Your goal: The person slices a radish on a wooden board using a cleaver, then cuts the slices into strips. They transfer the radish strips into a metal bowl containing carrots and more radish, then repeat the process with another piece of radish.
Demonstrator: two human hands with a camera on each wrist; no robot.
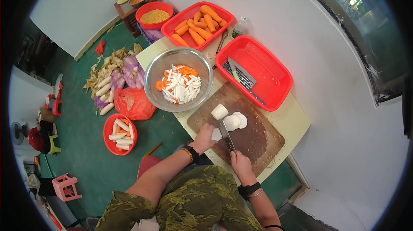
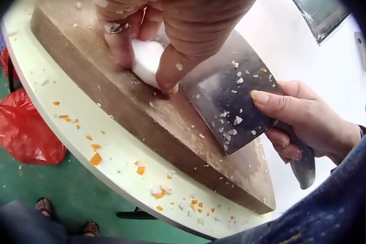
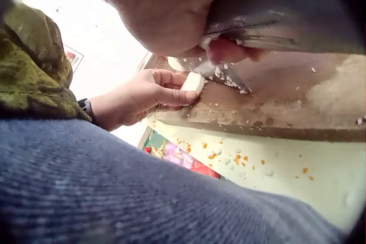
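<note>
My left hand (image 1: 203, 140) pinches a thick white radish piece (image 2: 147, 60) between thumb and fingers, down on the wooden cutting board (image 1: 262, 145). My right hand (image 1: 241, 165) grips the handle of a cleaver (image 2: 229, 92). Its broad blade, dotted with white crumbs, stands on the board right beside the held piece. Across the blade from my left hand lie round radish slices (image 1: 232, 122). A short radish chunk (image 1: 219, 111) rests just beyond them. In the right wrist view, the held piece shows at the left fingertips while the cleaver's handle and my right palm fill the top.
A steel bowl (image 1: 150, 78) of white strips and carrot pieces stands left of the board. Behind are a red basin (image 1: 282, 78) holding another cleaver and a red tray (image 1: 170, 24) of carrots. On the floor sit a red bucket (image 1: 107, 138) of radishes and a red bag (image 1: 137, 106).
</note>
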